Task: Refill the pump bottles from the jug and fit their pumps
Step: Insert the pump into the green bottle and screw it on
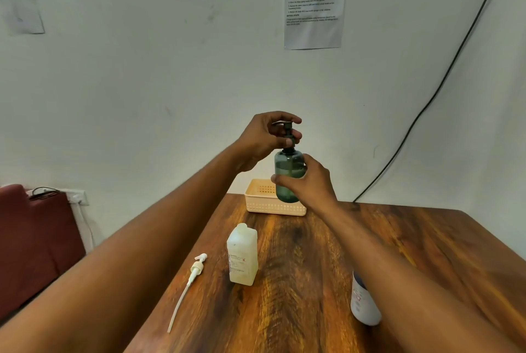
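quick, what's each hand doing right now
Left hand: closed on the black pump atop the green bottle.
Right hand: closed around the green bottle's body.

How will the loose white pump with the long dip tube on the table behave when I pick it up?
The loose white pump looks small and plastic, so probably very light. Its long thin tube runs well past the collar and will likely flex and swing if lifted by the head. Lying flat on the wooden table, it may roll a little if nudged.
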